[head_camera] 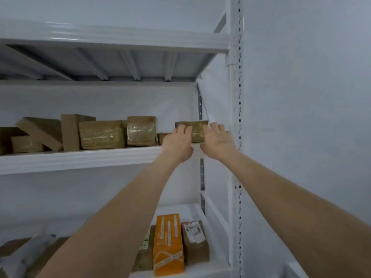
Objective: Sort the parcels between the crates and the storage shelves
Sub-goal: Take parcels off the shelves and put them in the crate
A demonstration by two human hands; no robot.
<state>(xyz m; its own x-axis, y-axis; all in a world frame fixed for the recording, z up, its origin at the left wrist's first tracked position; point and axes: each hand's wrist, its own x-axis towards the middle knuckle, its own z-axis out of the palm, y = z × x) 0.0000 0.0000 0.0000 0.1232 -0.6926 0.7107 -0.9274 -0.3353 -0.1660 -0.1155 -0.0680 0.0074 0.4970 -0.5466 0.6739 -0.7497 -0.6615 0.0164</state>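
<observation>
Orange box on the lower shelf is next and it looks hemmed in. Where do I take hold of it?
Probably by its top end, from the front and above. The orange box stands upright with a labelled parcel close on its right and a brown parcel close on its left, so its sides are blocked; its top rises slightly above both.

Left grip (176, 144): bare hand; back surface in view; one small dark speck near its middle.
Right grip (217, 141): bare hand; back surface in view; knuckle lines faint; nails too blurred to read.
Left forearm (112, 217): bare along the whole length in view, wrist to lower frame edge; smooth, widening away from the wrist.
Right forearm (301, 207): bare along the whole length in view; smooth, same widening profile.
</observation>
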